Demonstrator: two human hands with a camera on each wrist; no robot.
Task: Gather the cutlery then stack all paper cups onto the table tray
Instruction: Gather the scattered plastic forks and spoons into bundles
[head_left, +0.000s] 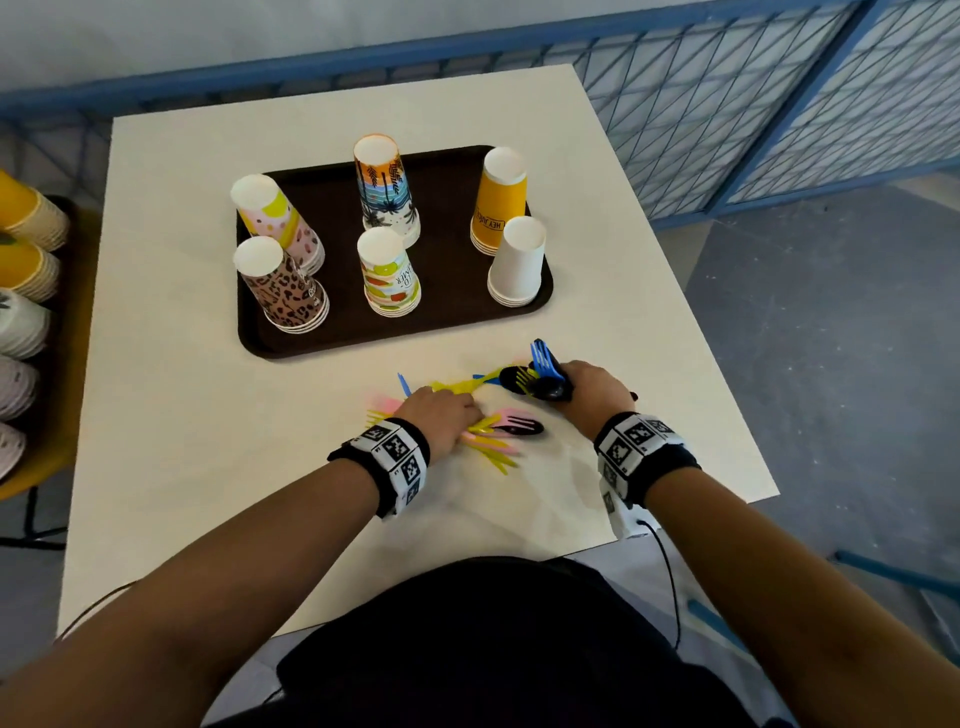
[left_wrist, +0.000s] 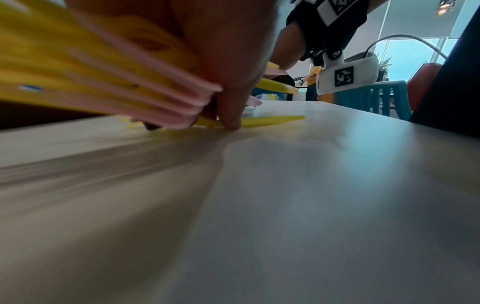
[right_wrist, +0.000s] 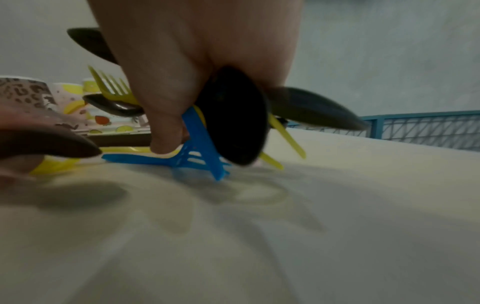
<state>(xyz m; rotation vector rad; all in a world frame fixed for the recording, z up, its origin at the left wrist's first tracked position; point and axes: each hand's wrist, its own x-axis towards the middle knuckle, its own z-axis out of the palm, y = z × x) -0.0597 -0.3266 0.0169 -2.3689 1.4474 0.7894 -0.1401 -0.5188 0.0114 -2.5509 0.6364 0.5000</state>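
Observation:
Coloured plastic cutlery (head_left: 457, 387) lies in a loose heap on the white table, in front of the dark tray (head_left: 457, 317). My left hand (head_left: 449, 418) grips a fan of yellow and pink pieces (left_wrist: 145, 90) at the heap's near left. My right hand (head_left: 582, 387) holds a bundle of black spoons (right_wrist: 233, 127) and blue forks (right_wrist: 205, 156) at the heap's right end, tips touching the table. On the tray stand several upside-down paper cup stacks, among them a leopard one (head_left: 288, 291), an orange one (head_left: 498, 202) and a white one (head_left: 517, 265).
The table (head_left: 182, 415) ends close on the right and near sides. More cup stacks (head_left: 26, 260) lie on a yellow stand to the left. A blue wire fence (head_left: 727, 119) runs behind the table.

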